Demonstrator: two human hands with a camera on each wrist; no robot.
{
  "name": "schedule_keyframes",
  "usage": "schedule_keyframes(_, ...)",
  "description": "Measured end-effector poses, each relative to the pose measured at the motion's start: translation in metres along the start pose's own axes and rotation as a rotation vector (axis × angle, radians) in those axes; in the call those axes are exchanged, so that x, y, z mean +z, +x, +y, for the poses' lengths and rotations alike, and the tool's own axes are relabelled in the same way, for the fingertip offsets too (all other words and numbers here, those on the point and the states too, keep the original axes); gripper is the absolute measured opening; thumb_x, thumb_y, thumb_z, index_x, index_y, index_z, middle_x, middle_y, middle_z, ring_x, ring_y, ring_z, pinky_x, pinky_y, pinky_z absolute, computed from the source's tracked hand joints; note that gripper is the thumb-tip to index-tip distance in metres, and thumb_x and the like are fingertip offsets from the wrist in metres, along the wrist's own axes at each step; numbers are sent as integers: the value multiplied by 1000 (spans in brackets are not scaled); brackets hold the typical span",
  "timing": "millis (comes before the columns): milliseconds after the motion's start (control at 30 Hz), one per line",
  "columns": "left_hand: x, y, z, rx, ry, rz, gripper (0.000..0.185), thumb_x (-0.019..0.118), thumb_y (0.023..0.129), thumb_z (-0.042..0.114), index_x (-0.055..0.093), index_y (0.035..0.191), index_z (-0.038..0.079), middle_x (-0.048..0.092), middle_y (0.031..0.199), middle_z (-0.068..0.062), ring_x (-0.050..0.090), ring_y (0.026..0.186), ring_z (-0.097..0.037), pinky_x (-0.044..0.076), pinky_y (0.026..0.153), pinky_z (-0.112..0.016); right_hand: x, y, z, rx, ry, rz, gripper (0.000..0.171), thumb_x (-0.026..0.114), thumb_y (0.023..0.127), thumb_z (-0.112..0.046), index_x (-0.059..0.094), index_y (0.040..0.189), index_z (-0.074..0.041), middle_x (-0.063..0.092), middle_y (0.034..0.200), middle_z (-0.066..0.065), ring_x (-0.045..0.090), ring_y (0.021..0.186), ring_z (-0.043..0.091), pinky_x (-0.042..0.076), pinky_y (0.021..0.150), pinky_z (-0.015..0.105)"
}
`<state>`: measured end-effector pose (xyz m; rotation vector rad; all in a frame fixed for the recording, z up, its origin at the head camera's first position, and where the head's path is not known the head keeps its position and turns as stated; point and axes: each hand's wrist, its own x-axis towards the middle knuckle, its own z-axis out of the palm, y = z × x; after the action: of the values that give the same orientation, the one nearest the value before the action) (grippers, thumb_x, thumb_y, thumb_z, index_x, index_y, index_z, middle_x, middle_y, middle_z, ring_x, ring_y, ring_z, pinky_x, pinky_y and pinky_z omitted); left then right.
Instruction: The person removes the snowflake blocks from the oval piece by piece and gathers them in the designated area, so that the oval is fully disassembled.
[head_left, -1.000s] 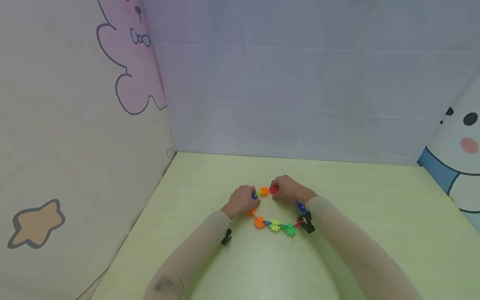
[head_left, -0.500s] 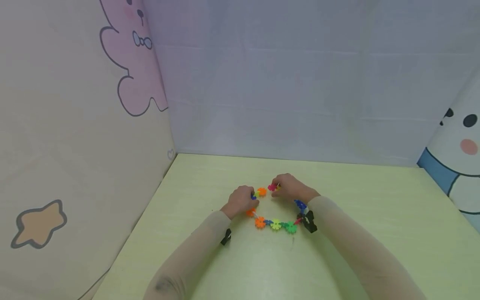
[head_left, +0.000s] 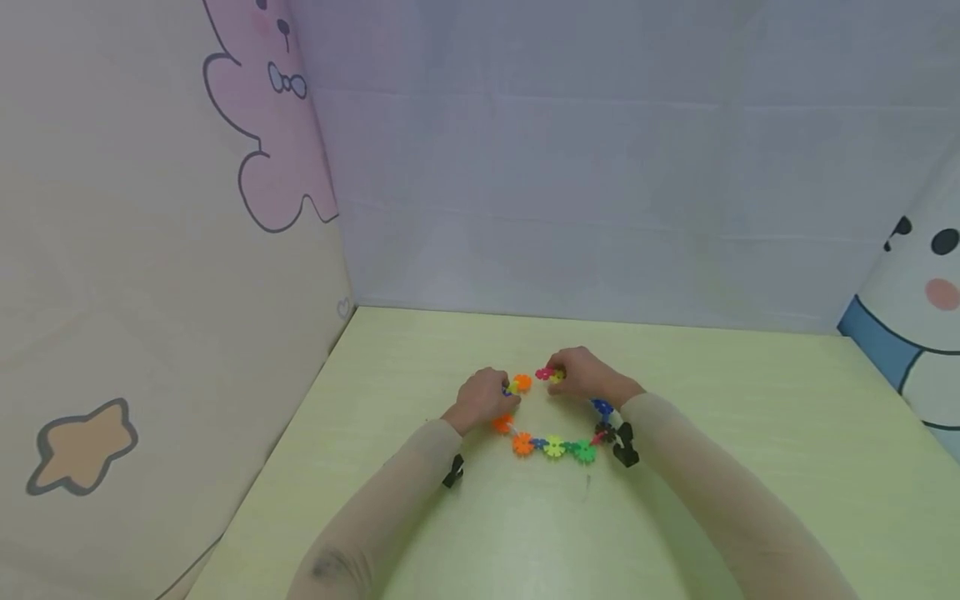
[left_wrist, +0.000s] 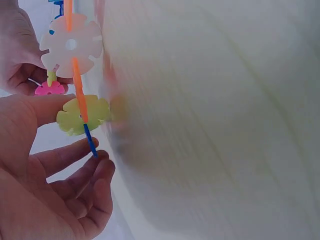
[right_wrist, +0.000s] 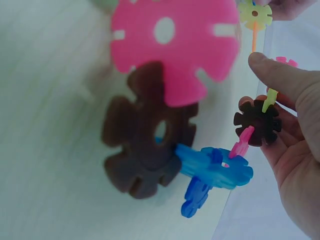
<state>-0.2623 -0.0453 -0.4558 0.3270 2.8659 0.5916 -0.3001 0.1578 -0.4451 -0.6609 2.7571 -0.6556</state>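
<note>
Both hands pinch the snowflake-disc chain [head_left: 553,447] ends near table [head_left: 750,433] centre: left hand [head_left: 480,398] w/ orange end, right hand [head_left: 581,377] w/ pink. Ends apart. Too much bend prob pops a joint loose.

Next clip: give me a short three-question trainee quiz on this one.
1. True or false: the chain of flower-shaped pieces is closed into a full ring between the hands.
2. The left hand grips the chain's end at: A) an orange piece; B) a black piece.
3. Which surface does the chain lie on?

Key: 1 false, a gap shows between the right hand and the orange piece; 2 A; 3 the yellow-green table.
</note>
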Motion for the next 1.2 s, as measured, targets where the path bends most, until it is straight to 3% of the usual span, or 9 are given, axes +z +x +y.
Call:
schedule_keyframes(133, -2, 1, 7, 22, 21, 44, 37, 66, 88, 34, 65, 110, 4, 58, 97, -8, 51, 77, -19, 46, 63, -26, 3, -2, 2, -41, 4, 21, 29, 75, 82, -17, 67, 107, -5, 63, 93, 1, 54, 82, 18, 48, 82, 35)
schedule_keyframes(267, 0, 5, 11, 76, 20, 106, 33, 67, 88, 33, 67, 108, 6, 60, 99, -7, 53, 86, -21, 48, 74, -29, 5, -3, 3, -85, 5, 40, 29, 75, 82, -17, 67, 106, -6, 64, 94, 0, 54, 83, 17, 48, 82, 35)
schedule_keyframes(433, 4, 12, 13, 141, -37, 150, 26, 69, 88, 27, 67, 106, 9, 64, 100, -4, 58, 90, -19, 49, 80, -31, 4, -4, 1, -134, 5, 53, 27, 77, 80, -16, 68, 103, -6, 64, 92, -1, 54, 81, 17, 48, 80, 35)
schedule_keyframes(733, 11, 17, 16, 216, -138, 176, 7, 70, 87, 17, 64, 87, 13, 64, 82, 3, 55, 71, -13, 48, 68, -23, 5, -6, 0, -190, -25, 44, 25, 77, 79, -15, 68, 101, -8, 64, 92, -3, 55, 80, 14, 48, 79, 33)
schedule_keyframes(1200, 11, 17, 12, 242, -148, 221, 6, 70, 86, 16, 65, 85, 13, 66, 79, 4, 55, 67, -12, 47, 65, -23, 0, -8, 13, -165, 0, 31, 29, 77, 79, -18, 68, 105, -9, 64, 90, -3, 57, 80, 12, 50, 75, 31)
